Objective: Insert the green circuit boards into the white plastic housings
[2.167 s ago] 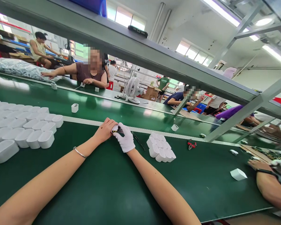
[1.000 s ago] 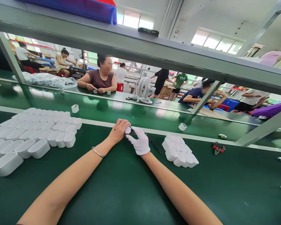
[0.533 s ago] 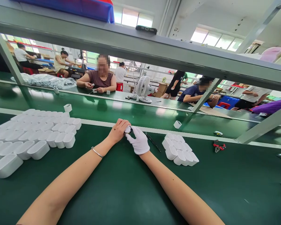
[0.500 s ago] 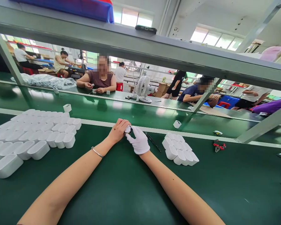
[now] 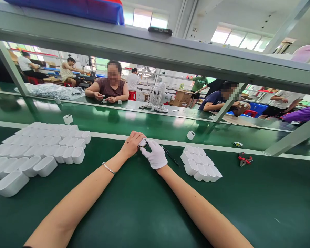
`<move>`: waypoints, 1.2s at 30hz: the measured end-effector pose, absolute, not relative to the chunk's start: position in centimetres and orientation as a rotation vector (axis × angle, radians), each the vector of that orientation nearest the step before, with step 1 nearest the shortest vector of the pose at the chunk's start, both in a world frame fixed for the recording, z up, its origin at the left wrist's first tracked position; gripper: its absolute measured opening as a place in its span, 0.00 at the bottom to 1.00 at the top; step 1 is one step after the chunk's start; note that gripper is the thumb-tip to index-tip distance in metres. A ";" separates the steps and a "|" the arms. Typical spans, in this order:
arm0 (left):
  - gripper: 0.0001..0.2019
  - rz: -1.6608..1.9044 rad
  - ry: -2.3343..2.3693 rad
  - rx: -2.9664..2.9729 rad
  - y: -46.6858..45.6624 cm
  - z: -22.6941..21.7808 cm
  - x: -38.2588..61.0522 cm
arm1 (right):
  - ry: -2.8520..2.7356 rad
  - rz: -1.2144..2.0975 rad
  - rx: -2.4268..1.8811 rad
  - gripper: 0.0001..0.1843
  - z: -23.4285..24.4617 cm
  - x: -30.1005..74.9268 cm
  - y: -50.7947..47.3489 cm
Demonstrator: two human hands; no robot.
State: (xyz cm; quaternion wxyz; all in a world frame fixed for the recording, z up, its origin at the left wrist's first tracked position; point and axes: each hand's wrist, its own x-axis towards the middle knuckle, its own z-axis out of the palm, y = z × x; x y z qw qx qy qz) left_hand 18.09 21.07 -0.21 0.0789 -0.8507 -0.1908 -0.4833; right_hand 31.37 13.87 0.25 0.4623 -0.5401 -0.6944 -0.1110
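Between my two hands is a small white part with dark, electronic-looking insides (image 5: 143, 143), partly covered by fingers. My bare left hand (image 5: 131, 144), with a bracelet at its wrist, is closed round it from the left. On the right, my white-gloved right hand (image 5: 156, 155) pinches it between thumb and fingers. A thin black tool, perhaps tweezers (image 5: 171, 156), lies just right of the glove. Farther right stands a block of small white oval cups (image 5: 200, 163). Many more white oval cups (image 5: 45, 166) are in rows to the left.
Red-handled pliers (image 5: 245, 159) lie at the right. Beyond the pale strip, a green belt (image 5: 134, 125) carries white pieces (image 5: 190, 135). A shelf beam (image 5: 155, 48) with a phone (image 5: 160, 31) crosses above. Co-workers sit opposite near a white fan (image 5: 158, 96).
The white pieces on the far green belt have shifted left. My hands keep the same hold on the small part. The view has turned slightly.
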 end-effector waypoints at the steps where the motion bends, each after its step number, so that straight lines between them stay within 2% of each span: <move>1: 0.11 -1.448 -0.570 -2.555 21.0 -0.2 18.1 | -1.694 -0.233 -1.335 0.15 0.2 31.3 13.9; 4: 0.11 -1.460 -0.580 -2.580 20.9 -0.1 18.0 | -1.650 -0.097 -1.338 0.18 0.1 31.2 13.8; 6: 0.11 -1.466 -0.588 -2.604 21.0 -0.1 17.9 | -1.612 0.015 -1.323 0.23 0.1 31.2 13.9; 10: 0.11 -1.472 -0.603 -2.670 21.1 -0.2 17.9 | -1.324 0.675 -1.183 0.35 0.4 31.7 14.1; 12: 0.10 -1.470 -0.598 -2.720 21.2 -0.2 18.0 | -1.244 0.913 -1.105 0.35 0.7 32.0 14.2; 17: 0.10 -1.483 -0.577 -2.886 20.8 -0.2 18.5 | -1.226 1.192 -0.983 0.24 1.4 32.3 14.0; 21: 0.19 -1.531 -0.634 -3.030 20.5 0.0 18.6 | -1.127 1.256 -0.937 0.18 1.4 32.3 14.0; 25: 0.31 -1.697 -0.807 -3.151 20.7 -0.5 18.9 | -1.002 1.218 -0.916 0.18 1.1 32.5 14.3; 36: 0.31 -2.081 -1.120 -3.489 21.6 -0.9 19.3 | -0.818 1.174 -0.910 0.18 0.9 32.6 14.8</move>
